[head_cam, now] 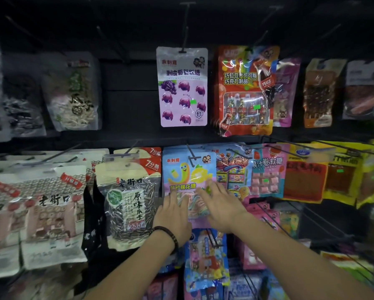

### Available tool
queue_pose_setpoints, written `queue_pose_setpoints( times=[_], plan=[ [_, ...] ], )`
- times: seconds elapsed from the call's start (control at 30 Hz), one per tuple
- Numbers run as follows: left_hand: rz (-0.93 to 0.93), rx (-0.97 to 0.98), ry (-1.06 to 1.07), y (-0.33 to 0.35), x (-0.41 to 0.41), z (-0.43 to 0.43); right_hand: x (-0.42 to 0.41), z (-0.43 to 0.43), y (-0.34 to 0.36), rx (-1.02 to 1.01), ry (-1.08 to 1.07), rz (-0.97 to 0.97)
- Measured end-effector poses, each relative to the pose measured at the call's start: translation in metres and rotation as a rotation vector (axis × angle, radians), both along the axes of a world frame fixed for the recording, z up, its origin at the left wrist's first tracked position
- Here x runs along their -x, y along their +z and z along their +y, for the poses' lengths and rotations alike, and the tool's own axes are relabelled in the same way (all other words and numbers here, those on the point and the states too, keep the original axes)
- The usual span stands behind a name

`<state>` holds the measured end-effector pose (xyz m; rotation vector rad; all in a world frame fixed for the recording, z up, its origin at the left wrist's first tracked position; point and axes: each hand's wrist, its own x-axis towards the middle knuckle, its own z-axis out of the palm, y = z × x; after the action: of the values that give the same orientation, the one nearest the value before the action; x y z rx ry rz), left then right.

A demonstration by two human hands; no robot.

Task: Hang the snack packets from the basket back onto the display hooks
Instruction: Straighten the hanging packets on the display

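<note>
Head view: the blue-and-yellow sweet packet [185,169] hangs in the middle row of the wall. Its top hole is threaded over a black hook [190,153], whose crossbar tip shows in front of the packet's upper edge. From that, you look to be at the end of hanging this one, only settling it flat against the packets behind.

The basket is out of view, so you cannot tell how many packets are left to hang. There is room for more. In the upper row, a dark bare stretch of panel [129,83] lies to the left of the purple grape packet [182,87], and thin hooks stick out above it with nothing on them.

Your left hand [173,213], with a dark bracelet [167,234] at the wrist, lies flat on the lower left of the sweet packet. Its fingers are straight and close together, pressing rather than pinching.

Your right hand [221,207] rests on the lower right part, fingers [207,187] spread and reaching up toward the printed band. Neither hand curls round anything. The seed packet [129,202] hangs just beside your left hand.
</note>
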<state>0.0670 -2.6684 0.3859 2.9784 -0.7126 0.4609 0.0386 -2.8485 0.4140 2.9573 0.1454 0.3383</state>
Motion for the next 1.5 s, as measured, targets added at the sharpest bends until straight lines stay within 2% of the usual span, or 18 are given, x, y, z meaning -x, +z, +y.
queue_pose_setpoints(
  times=[0.23,0.43,0.57,0.67,0.93,1.1,1.37,1.5],
  plan=[
    [-0.19,0.048,-0.034,0.019,0.021,0.038,0.017,0.029,0.007,0.024,0.031,-0.024],
    [-0.366,0.094,0.155,0.018,0.032,0.11,0.029,0.088,0.012,0.065,0.235,-0.113],
    [-0.318,0.041,0.191,-0.01,0.025,0.145,0.023,0.122,0.001,0.095,0.313,-0.13],
    [-0.251,0.018,0.169,-0.018,0.021,0.151,0.015,0.139,-0.009,0.09,0.29,-0.133],
    [-0.104,-0.033,0.196,0.003,-0.01,0.135,-0.022,0.152,-0.014,0.023,0.216,-0.096],
    [-0.047,-0.018,0.184,0.016,-0.045,0.132,-0.051,0.155,0.001,-0.038,0.186,-0.073],
    [0.041,0.15,0.127,0.02,-0.078,0.132,-0.075,0.162,0.023,-0.08,0.16,-0.046],
    [0.024,0.107,0.117,0.015,-0.074,0.134,-0.068,0.164,0.025,-0.075,0.148,-0.032]
  ],
)
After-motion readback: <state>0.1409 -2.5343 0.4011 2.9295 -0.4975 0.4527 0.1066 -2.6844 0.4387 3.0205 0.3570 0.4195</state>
